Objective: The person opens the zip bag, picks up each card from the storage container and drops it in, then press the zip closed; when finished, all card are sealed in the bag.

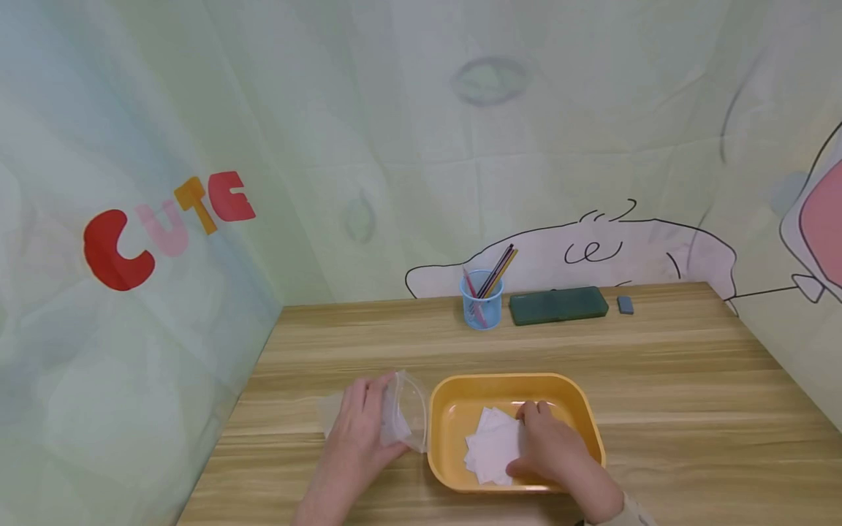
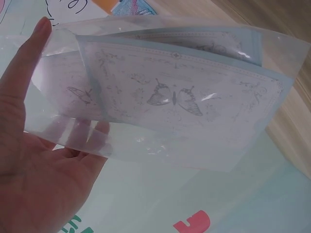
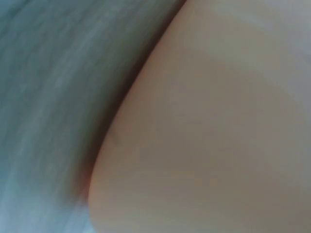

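My left hand [image 1: 358, 424] grips a clear plastic bag [image 1: 411, 413] just left of the yellow tray, the bag's open mouth toward the tray. In the left wrist view, thumb and fingers hold the bag at one end, and printed paper cards [image 2: 175, 102] with butterfly drawings show inside it. Over the tray [image 1: 449, 467], my right hand [image 1: 552, 446] grips the right edge of a small stack of white square papers [image 1: 493, 447], which lie fanned unevenly. The right wrist view is filled with blurred skin and grey cloth, so its fingers are hidden there.
At the back of the wooden table [image 1: 368, 336] stands a blue pencil cup [image 1: 482, 310] with several pencils. A dark green case [image 1: 559, 305] and a small blue eraser [image 1: 626, 305] lie beside it. Printed cloth curtains [image 1: 368, 146] border the table.
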### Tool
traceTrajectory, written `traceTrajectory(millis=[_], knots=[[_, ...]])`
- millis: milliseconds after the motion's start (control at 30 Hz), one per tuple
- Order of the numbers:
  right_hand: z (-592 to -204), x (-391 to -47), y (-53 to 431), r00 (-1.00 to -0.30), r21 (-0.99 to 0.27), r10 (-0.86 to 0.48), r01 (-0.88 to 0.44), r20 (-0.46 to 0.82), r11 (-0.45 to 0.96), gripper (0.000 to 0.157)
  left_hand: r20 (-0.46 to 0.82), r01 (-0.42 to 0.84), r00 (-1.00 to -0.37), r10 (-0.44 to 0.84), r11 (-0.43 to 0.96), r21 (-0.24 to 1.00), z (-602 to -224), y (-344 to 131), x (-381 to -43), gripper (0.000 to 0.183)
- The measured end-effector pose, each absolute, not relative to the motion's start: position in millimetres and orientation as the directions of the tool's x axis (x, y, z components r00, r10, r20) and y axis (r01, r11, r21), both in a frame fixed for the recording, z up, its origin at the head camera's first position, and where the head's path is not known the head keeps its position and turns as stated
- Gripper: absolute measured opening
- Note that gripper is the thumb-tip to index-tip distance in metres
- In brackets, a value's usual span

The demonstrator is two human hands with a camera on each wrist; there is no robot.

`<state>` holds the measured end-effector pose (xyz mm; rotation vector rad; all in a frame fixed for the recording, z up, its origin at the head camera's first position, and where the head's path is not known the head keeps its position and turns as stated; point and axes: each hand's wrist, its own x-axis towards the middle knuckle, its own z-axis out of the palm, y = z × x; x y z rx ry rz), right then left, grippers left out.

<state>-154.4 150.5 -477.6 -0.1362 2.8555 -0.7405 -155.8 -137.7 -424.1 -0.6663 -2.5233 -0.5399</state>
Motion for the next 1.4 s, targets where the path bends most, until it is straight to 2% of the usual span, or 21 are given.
traceTrajectory(millis=[133, 433, 600, 767, 1033, 1200, 1400], knots=[[-475.6, -153.9, 152.3, -0.976, -0.522, -0.125, -0.014, -0.178, 0.853, 0.067, 0.532, 0.544, -0.768, 0.358, 0.803, 0.245, -424.5, -137.6, -156.2, 0.1], [-473.5, -153.1, 160.9, -0.97, -0.649, -0.193, -0.052, -0.147, 0.759, 0.023, 0.507, 0.522, -0.789, 0.345, 0.813, 0.259, -425.3, -137.3, -155.2, 0.102], [-467.8, -155.2, 163.2, -0.961, -0.729, -0.233, -0.053, -0.148, 0.682, 0.012, 0.511, 0.527, -0.785, 0.35, 0.812, 0.253, -426.0, -137.6, -155.4, 0.102], [-460.1, -154.0, 162.3, -0.976, -0.737, -0.213, -0.119, -0.035, 0.665, 0.011, 0.535, 0.546, -0.764, 0.359, 0.802, 0.241, -427.2, -137.9, -156.0, 0.101], [-440.6, -149.2, 159.1, -0.987, -0.71, -0.044, -0.14, 0.152, 0.69, 0.014, 0.527, 0.548, -0.768, 0.364, 0.799, 0.248, -426.6, -136.7, -155.9, 0.1], [-425.1, -146.8, 160.1, -0.958, -0.724, 0.037, -0.19, 0.285, 0.663, 0.016, 0.536, 0.552, -0.762, 0.363, 0.797, 0.246, -427.0, -135.1, -156.8, 0.1], [-417.4, -142.8, 159.5, -0.88, -0.749, 0.121, -0.309, 0.458, 0.586, 0.021, 0.548, 0.561, -0.753, 0.365, 0.791, 0.244, -426.1, -134.2, -157.8, 0.1]])
